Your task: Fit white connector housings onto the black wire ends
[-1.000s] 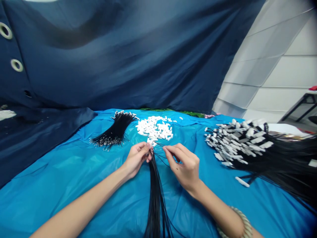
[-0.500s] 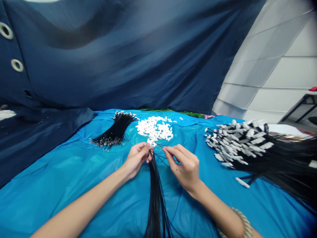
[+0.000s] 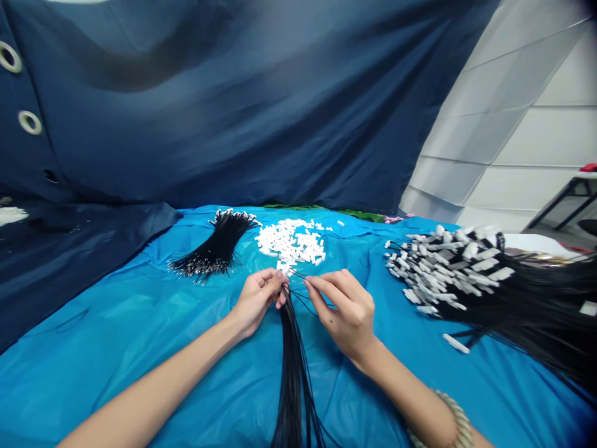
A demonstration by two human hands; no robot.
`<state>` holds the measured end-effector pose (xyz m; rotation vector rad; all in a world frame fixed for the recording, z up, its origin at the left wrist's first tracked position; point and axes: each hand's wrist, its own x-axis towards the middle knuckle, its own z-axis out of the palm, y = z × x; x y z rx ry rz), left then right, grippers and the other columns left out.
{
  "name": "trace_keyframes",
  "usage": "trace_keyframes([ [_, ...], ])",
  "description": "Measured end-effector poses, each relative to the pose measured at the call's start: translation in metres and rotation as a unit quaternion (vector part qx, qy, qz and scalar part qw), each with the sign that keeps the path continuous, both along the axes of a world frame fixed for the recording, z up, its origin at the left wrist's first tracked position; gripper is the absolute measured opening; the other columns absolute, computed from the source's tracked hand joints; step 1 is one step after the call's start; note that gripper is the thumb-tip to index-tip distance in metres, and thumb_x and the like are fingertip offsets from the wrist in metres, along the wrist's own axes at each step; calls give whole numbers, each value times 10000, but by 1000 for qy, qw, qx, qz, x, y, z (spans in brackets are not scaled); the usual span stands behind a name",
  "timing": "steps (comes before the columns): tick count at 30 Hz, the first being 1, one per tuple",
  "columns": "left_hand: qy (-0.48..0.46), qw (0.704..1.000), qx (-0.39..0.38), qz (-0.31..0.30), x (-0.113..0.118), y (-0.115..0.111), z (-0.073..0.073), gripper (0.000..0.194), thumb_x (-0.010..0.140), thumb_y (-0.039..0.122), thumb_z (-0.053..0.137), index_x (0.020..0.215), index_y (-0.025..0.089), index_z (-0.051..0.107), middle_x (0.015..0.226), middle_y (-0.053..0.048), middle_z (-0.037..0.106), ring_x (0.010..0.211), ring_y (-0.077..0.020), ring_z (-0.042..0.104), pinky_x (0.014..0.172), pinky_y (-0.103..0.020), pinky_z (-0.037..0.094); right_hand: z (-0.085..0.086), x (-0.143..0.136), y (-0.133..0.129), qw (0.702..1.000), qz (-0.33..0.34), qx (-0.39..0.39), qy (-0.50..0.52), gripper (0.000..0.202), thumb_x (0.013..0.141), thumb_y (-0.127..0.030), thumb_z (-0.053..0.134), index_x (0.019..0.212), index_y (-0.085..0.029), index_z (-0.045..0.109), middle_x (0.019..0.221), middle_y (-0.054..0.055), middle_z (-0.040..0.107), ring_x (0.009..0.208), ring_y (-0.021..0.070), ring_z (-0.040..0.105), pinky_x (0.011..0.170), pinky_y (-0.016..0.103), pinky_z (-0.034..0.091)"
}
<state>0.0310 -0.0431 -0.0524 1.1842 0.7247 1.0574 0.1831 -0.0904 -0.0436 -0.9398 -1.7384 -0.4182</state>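
My left hand [image 3: 261, 297] pinches a small white connector [image 3: 282, 267] near the middle, with the top of a long bundle of black wires [image 3: 291, 373] at its fingers. The bundle hangs down toward the bottom edge. Just to the right, my right hand [image 3: 344, 311] has thumb and forefinger closed on a thin black wire [image 3: 298, 274] that runs toward the connector. Beyond both hands lies a pile of loose white connectors [image 3: 291, 241]. The wire's tip at the connector is too small to make out.
A shorter bundle of black wires [image 3: 217, 244] lies behind on the left of the blue sheet [image 3: 186, 348]. On the right is a large heap of black wires with white connectors [image 3: 448, 264]. A dark blue curtain [image 3: 242, 112] hangs behind.
My right hand has shifted slightly left, closer to my left hand and the connector. My left hand keeps its hold with hardly any movement.
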Motion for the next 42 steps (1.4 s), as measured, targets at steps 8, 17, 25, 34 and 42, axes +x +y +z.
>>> trace_keyframes([
  [8, 4, 999, 29, 24, 2, 0, 1, 230, 707, 341, 574, 662, 117, 550, 559, 11, 516, 457, -60, 474, 414, -177, 351, 8, -8, -4, 989, 12, -87, 118, 85, 765, -152, 532, 703, -156, 589, 635, 9, 541, 574, 103, 457, 551, 246, 384],
  [17, 23, 997, 57, 42, 1, 1, -3, 220, 697, 337, 585, 673, 119, 562, 532, 3, 537, 449, -75, 488, 422, -190, 369, 9, -12, -6, 967, 31, -161, 195, 132, 765, -185, 531, 649, -162, 589, 568, -19, 488, 519, 86, 427, 508, 223, 354],
  [25, 15, 997, 54, 43, 2, 1, -3, 208, 688, 332, 594, 668, 128, 564, 545, 7, 545, 453, -76, 492, 424, -193, 371, 8, -12, -5, 969, 27, -157, 187, 132, 767, -187, 531, 651, -163, 589, 568, -18, 489, 529, 89, 432, 521, 225, 354],
  [34, 37, 997, 54, 28, 1, 1, -3, 228, 689, 350, 588, 675, 125, 559, 515, 8, 542, 431, -77, 484, 429, -199, 373, 6, -10, -4, 983, 2, -154, 102, 121, 789, -207, 497, 682, -174, 541, 644, 9, 508, 628, 130, 444, 603, 271, 367],
  [42, 59, 996, 36, -59, 1, 0, -1, 252, 696, 364, 575, 654, 119, 529, 498, 8, 525, 401, -77, 473, 403, -199, 353, 14, 0, 3, 948, 173, -253, 89, 140, 798, -155, 466, 662, -189, 477, 1010, 33, 578, 984, 157, 475, 854, 312, 366],
])
